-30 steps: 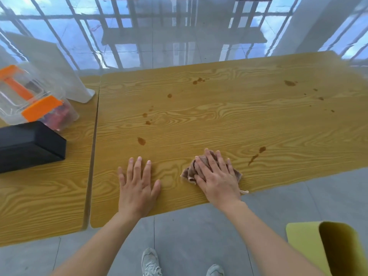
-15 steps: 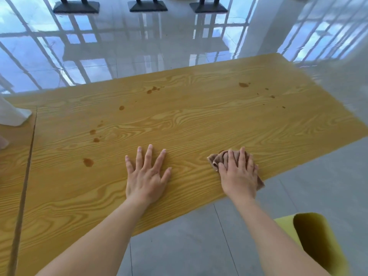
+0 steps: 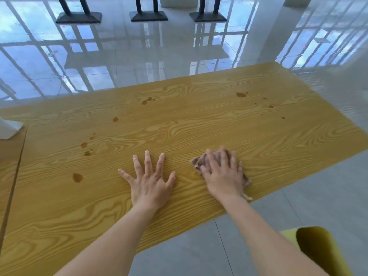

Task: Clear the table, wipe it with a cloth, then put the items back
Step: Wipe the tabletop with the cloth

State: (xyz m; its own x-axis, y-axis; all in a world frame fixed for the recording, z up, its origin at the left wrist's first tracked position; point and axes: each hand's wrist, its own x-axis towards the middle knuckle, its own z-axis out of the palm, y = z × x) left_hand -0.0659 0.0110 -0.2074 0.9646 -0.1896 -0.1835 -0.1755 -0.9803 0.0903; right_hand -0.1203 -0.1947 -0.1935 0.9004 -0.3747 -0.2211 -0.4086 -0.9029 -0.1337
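Observation:
A wood-grain table [image 3: 199,128] fills the middle of the head view, with brown stains scattered over it: one [image 3: 77,177] near the front left, a pair [image 3: 147,101] at the back middle, several specks [image 3: 241,94] at the back right. My right hand [image 3: 223,174] presses flat on a crumpled brownish cloth [image 3: 197,162] near the table's front edge; the fingers look blurred. My left hand [image 3: 149,180] lies flat on the bare wood, fingers spread, a little left of the cloth.
A second table [image 3: 10,156] adjoins on the left, with the corner of a white object [image 3: 8,128] on it. A yellow chair back [image 3: 318,253] stands at the lower right. Glossy tiled floor and black table bases [image 3: 148,15] lie beyond.
The view swung right, so the box and containers on the left table left the frame. My right hand slid the cloth right along the front edge; the stain there is gone.

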